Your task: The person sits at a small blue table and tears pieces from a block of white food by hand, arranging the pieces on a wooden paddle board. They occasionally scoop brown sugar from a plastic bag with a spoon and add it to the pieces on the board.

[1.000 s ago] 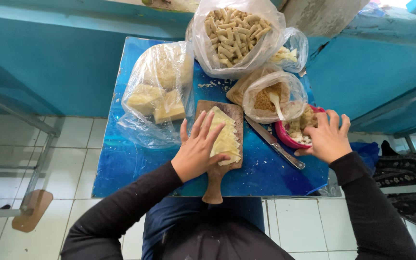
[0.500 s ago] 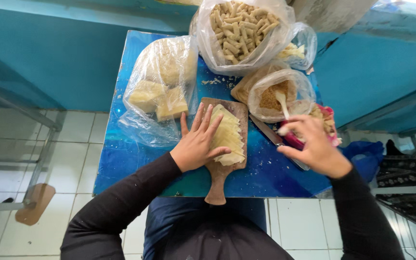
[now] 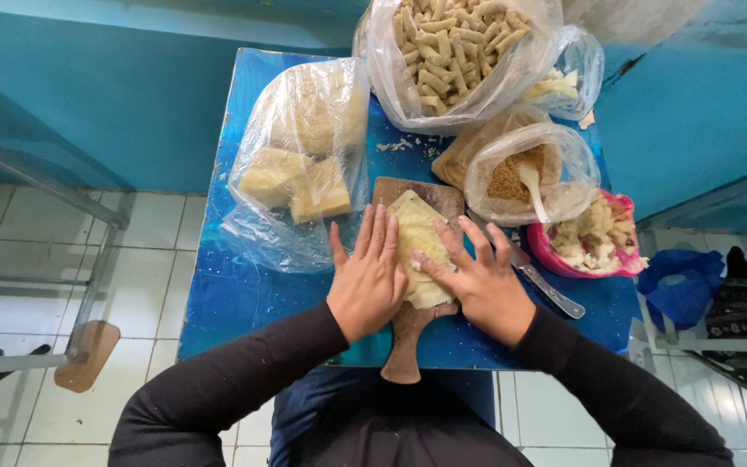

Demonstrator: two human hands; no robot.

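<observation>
A blue table (image 3: 244, 294) lies under both hands. Beyond the fingertips, a wooden paddle board (image 3: 408, 333) carries a pale dough sheet (image 3: 418, 251). The sheet looks thin, soft, light and liable to tear, so it is best handled by its edges. The left hand (image 3: 369, 277) rests flat, fingers spread, on its left edge; the right hand (image 3: 477, 281) presses open fingers on its right side, gripping nothing.

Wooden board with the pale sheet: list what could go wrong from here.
1. The wooden board has its handle past the blue table edge; pressing from the left hand and right hand might tip it.
2. The knife lies right beside the right hand, so a sideways move could meet it.
3. The pale sheet looks thin and may tear.
</observation>
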